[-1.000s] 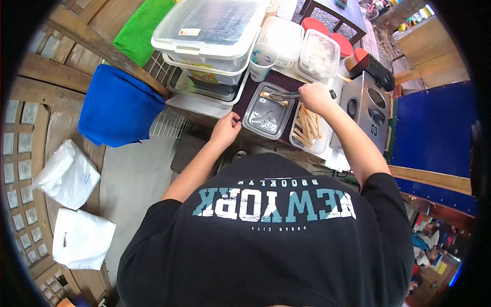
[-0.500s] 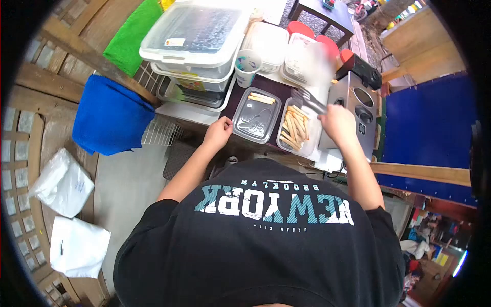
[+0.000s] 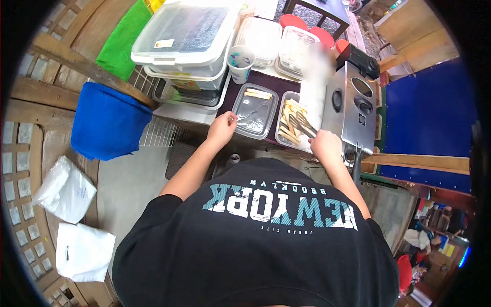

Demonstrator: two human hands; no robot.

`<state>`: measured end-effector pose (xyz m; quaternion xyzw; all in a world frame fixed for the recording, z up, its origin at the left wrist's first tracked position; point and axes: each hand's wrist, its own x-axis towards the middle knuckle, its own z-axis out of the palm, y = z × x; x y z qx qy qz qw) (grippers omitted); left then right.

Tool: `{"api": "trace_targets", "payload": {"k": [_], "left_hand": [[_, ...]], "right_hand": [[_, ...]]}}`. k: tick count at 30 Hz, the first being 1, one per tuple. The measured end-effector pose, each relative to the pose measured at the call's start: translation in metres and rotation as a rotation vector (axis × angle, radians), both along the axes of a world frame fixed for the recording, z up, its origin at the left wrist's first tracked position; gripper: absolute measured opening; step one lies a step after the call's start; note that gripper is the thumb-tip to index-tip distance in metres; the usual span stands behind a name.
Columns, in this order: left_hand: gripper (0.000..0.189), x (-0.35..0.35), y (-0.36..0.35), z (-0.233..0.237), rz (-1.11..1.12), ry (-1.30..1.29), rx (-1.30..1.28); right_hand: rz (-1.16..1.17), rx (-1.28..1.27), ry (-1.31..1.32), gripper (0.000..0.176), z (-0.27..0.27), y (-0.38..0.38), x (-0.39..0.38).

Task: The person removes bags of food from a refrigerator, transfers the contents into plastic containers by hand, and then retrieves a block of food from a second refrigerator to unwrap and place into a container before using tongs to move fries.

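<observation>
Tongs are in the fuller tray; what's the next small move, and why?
The right hand holds the tongs, tips among the sticks in the right tray; the left tray holds few pieces, with the left hand at its corner. So probably close on one and lift it toward the left tray.

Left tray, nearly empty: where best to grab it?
Take the left tray by its near rim, from the person's side. A cup blocks its far end, the right tray flanks its right side under the tongs in the right hand; the left hand rests at the near-left corner.
</observation>
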<state>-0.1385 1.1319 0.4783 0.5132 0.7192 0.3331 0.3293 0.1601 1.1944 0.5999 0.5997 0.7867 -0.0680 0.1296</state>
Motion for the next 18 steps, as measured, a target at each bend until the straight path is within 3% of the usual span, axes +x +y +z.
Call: {"api": "trace_targets", "payload": {"k": [7,12,15,18], "left_hand": [[0.012,-0.010,-0.033,0.002,0.046,-0.039,-0.021],[0.011,-0.021,-0.058,-0.004,-0.001,-0.061,0.025],[0.011,-0.027,-0.070,0.001,-0.021,-0.044,0.015],[0.013,-0.038,-0.085,0.011,-0.013,-0.026,-0.047]], "right_hand": [[-0.176,0.003,0.123,0.041,0.003,0.001,0.000],[-0.195,0.320,0.455,0.056,-0.033,0.004,-0.007],[-0.311,0.203,0.332,0.064,-0.040,0.017,-0.027],[-0.211,0.201,0.247,0.061,-0.059,0.025,-0.036]]}}
